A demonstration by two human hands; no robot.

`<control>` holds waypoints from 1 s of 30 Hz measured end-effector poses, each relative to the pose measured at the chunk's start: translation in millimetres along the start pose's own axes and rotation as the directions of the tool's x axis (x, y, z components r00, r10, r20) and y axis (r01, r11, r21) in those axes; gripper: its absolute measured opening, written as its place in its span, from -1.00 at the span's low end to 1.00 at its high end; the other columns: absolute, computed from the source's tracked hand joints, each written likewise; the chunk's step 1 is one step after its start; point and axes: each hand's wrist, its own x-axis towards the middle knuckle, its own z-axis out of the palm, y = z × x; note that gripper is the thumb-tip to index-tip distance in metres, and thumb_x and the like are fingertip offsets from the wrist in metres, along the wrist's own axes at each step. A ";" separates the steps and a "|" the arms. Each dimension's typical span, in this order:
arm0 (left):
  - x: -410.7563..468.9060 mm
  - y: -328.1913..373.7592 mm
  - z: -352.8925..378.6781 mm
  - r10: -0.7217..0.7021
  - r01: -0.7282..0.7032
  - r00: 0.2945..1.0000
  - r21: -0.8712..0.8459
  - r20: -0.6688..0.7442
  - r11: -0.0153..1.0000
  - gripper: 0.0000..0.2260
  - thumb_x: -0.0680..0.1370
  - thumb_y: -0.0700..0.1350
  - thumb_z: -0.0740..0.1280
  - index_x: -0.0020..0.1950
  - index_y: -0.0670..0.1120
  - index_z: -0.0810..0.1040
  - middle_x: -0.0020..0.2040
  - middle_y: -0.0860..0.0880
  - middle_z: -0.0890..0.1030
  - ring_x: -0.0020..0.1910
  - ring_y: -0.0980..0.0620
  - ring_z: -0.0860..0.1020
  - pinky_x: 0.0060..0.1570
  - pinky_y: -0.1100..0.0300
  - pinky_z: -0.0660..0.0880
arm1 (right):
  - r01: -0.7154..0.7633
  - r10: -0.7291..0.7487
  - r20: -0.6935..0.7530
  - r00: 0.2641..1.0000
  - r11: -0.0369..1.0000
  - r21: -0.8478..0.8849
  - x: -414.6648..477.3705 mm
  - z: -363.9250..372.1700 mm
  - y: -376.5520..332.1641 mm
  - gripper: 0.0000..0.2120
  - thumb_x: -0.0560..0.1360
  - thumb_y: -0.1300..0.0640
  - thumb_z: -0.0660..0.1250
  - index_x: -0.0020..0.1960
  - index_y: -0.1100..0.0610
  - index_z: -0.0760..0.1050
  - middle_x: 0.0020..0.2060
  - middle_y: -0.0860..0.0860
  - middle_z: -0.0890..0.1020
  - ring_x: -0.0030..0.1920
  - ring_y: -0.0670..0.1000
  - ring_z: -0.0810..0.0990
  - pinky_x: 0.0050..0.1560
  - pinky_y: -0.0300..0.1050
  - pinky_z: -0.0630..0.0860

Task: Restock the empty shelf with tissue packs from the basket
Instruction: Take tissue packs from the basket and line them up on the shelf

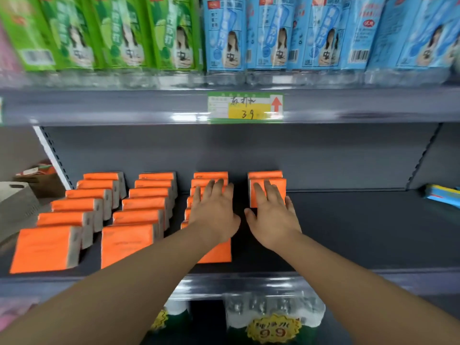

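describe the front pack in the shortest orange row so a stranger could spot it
Find the grey shelf below the yellow price tag, with orange tissue packs in four rows. Take the rightmost row, just two packs; it is the front pack, which sits far back from the shelf edge, unlike the other rows' front packs.

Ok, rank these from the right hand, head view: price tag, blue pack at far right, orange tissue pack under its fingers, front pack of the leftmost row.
1. Orange tissue pack: touching, under the right hand.
2. Price tag: above, on the upper shelf edge.
3. Blue pack, far right, and front pack, far left: too close to call.
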 end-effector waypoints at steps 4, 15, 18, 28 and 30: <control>-33.6 -18.9 -2.7 -0.020 0.020 1.000 0.019 0.020 1.000 -0.32 0.54 0.10 0.21 0.57 -0.03 -0.02 0.58 -0.07 -0.03 0.56 -0.07 -0.11 0.51 -0.11 -0.14 | 0.006 -0.004 0.037 0.999 0.999 -0.045 -27.8 7.0 -18.7 -0.34 0.60 -0.14 0.06 0.56 0.03 -0.17 0.56 0.04 -0.15 0.55 0.04 -0.18 0.52 0.11 -0.13; -135.0 -55.9 15.2 -0.047 0.046 0.998 0.030 0.029 0.998 -0.29 0.54 0.14 0.21 0.57 -0.04 -0.05 0.58 -0.07 -0.04 0.56 -0.07 -0.12 0.49 -0.10 -0.13 | 0.059 -0.053 0.124 0.991 0.997 -0.046 -108.0 40.3 -61.8 -0.28 0.58 -0.15 0.10 0.57 0.04 -0.19 0.56 0.05 -0.19 0.55 0.06 -0.20 0.52 0.13 -0.15; -162.8 -65.4 22.2 -0.065 0.063 0.996 0.021 0.065 0.998 -0.30 0.55 0.14 0.20 0.58 -0.04 -0.06 0.59 -0.06 -0.06 0.56 -0.06 -0.12 0.49 -0.11 -0.13 | 0.070 -0.061 0.156 0.986 0.996 -0.050 -132.3 52.4 -68.1 -0.29 0.58 -0.16 0.09 0.57 0.05 -0.19 0.56 0.05 -0.20 0.55 0.06 -0.20 0.52 0.12 -0.14; -251.3 -91.8 62.4 -0.096 0.095 0.982 0.008 0.164 0.995 -0.28 0.52 0.09 0.26 0.56 -0.05 -0.02 0.58 -0.09 -0.01 0.56 -0.09 -0.09 0.51 -0.13 -0.08 | 0.117 -0.093 0.256 0.962 0.990 -0.082 -213.9 96.7 -84.6 -0.28 0.58 -0.10 0.15 0.57 0.08 -0.16 0.57 0.05 -0.11 0.55 0.06 -0.15 0.53 0.06 -0.10; -265.9 -95.0 77.5 -0.099 0.104 0.977 -0.018 0.186 0.994 -0.29 0.52 0.07 0.27 0.56 -0.05 0.00 0.58 -0.09 0.01 0.56 -0.09 -0.08 0.51 -0.12 -0.07 | 0.137 -0.106 0.296 0.949 0.987 -0.086 -226.8 110.1 -84.8 -0.28 0.58 -0.08 0.16 0.57 0.09 -0.15 0.57 0.05 -0.09 0.56 0.05 -0.14 0.54 0.06 -0.09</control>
